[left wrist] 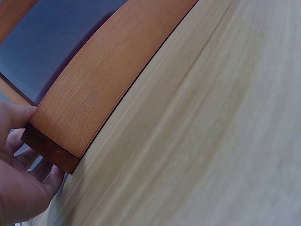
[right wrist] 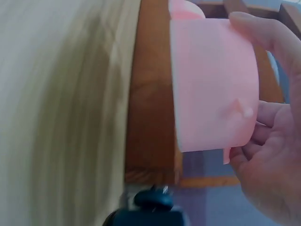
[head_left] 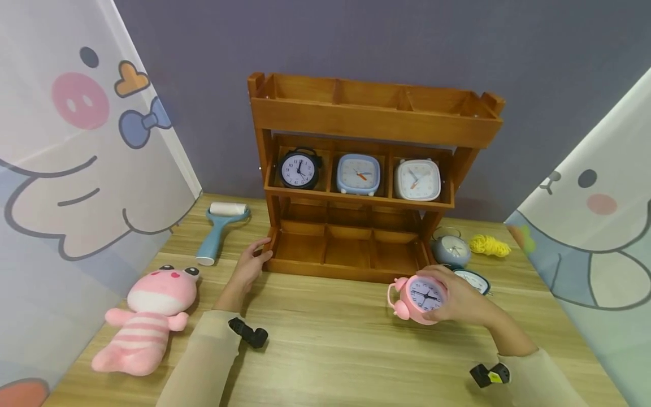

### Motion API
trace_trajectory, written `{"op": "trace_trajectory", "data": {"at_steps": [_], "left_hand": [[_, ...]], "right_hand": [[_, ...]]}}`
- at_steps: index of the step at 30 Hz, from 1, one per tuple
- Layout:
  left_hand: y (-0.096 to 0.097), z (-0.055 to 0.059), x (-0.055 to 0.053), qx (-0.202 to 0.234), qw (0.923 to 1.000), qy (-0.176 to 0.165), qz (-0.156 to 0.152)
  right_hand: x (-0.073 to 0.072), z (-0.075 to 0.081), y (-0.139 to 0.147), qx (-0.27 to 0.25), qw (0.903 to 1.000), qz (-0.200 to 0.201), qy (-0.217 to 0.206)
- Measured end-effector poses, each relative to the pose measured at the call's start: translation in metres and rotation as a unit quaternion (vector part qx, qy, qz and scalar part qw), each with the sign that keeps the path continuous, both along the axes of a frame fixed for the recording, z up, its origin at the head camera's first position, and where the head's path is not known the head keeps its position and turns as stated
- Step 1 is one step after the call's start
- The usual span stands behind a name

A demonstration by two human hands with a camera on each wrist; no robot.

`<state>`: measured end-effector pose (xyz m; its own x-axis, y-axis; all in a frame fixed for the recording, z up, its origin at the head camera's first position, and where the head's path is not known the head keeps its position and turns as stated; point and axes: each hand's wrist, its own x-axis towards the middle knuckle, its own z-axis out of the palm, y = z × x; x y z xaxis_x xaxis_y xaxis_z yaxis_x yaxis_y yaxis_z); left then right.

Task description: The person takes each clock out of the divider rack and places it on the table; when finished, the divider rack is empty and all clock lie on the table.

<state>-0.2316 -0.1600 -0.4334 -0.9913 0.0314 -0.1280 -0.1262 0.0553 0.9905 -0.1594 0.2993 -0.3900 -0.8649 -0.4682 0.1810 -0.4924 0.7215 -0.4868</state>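
My right hand (head_left: 460, 294) grips a pink twin-bell alarm clock (head_left: 426, 295), tipped on its side with its bells and handle to the left. The right wrist view has the clock's smooth pink side (right wrist: 214, 84) between thumb and fingers, close by the shelf. A brown wooden shelf (head_left: 351, 274) stands at the back. At its lower left front corner, my left hand (head_left: 249, 263) holds the end, thumb on one side and fingers curled round the other, as the left wrist view shows on the wooden corner (left wrist: 51, 150). The shelf's bottom tier has three bare compartments.
Black (head_left: 298, 170), blue (head_left: 358, 174) and white (head_left: 418, 180) clocks fill the middle tier. Right of the shelf are a grey clock (head_left: 451, 251), a dark-rimmed clock (head_left: 473, 280) and yellow cord (head_left: 489, 245). A lint roller (head_left: 217, 230) and pink plush toy (head_left: 147, 322) lie left.
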Motion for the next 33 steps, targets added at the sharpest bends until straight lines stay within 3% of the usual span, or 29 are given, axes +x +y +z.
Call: {"op": "trace_trajectory", "data": {"at_steps": [6, 10, 33], "left_hand": [[-0.005, -0.021, -0.011, -0.004, 1.0, 0.002, 0.001], [-0.005, -0.028, -0.013, -0.017, 0.9998, 0.008, 0.005], [-0.005, -0.029, -0.014, -0.021, 0.9997, 0.009, 0.012]], "right_hand": [[0.004, -0.014, 0.014, 0.005, 0.9997, -0.001, -0.023], [0.002, -0.02, 0.017, -0.007, 0.9994, -0.005, -0.033], [-0.005, -0.027, 0.022, 0.03, 0.9973, -0.031, -0.06]]}}
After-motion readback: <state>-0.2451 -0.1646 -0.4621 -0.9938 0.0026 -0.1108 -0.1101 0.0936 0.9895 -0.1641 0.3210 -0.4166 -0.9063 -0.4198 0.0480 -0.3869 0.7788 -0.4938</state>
